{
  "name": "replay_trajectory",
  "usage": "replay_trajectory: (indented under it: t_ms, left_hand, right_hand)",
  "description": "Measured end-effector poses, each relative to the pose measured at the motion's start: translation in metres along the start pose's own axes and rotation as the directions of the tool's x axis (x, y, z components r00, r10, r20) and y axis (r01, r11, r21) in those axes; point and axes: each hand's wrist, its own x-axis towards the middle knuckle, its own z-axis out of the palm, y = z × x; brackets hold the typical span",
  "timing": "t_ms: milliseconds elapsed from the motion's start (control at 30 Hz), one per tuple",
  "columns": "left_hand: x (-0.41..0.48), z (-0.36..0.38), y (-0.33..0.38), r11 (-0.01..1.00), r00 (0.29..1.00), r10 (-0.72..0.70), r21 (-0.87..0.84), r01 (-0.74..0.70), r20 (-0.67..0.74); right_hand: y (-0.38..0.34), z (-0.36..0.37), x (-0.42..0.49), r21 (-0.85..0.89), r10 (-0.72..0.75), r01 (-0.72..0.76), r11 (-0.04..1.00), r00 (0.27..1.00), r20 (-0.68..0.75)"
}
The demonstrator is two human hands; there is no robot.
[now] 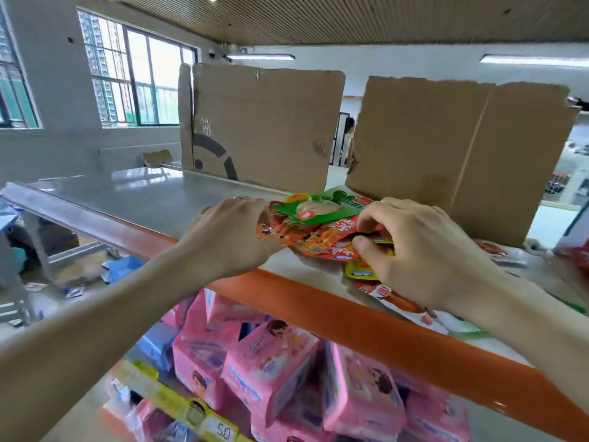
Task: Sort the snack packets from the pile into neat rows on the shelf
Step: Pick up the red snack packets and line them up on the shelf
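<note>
A small pile of snack packets lies on the top shelf (134, 202) near its orange front edge. Red-orange packets (322, 234) fan out in the middle, with a green packet (318, 208) on top of them. My left hand (232, 231) grips the left end of the red packets. My right hand (424, 250) pinches their right side between thumb and fingers. A yellow packet (358, 271) and a red-and-white packet (398, 301) lie partly under my right hand.
Two upright cardboard sheets (264, 122) (452, 154) stand along the back of the shelf. More packets (497, 253) lie at the far right. Pink boxes (271, 368) fill the shelf below, with a yellow price strip (178, 406). Windows are at the left.
</note>
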Motion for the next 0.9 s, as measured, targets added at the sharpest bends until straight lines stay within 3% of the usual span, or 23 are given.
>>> replay_trajectory:
  t_ms: [367,600,700,900]
  left_hand:
    - [0.025,0.011,-0.004,0.999,0.994,0.025,-0.023,-0.023,0.103]
    - [0.037,0.009,0.001,0.979,0.985,-0.102,-0.160,0.123,0.136]
    - [0.044,0.006,-0.003,0.875,0.962,-0.200,-0.409,0.261,0.186]
    - [0.034,-0.016,-0.009,0.572,0.862,-0.257,-0.651,0.500,0.436]
  right_hand:
    - [-0.006,0.018,0.008,0.034,0.037,-0.037,0.999,0.999,0.000]
    - [-0.009,0.022,0.001,0.038,0.031,-0.030,0.999,0.999,-0.010]
    - [-0.007,0.021,-0.001,0.048,0.035,-0.034,0.998,0.999,-0.018]
    - [-0.002,0.019,0.000,0.175,0.095,-0.101,0.979,0.995,0.043]
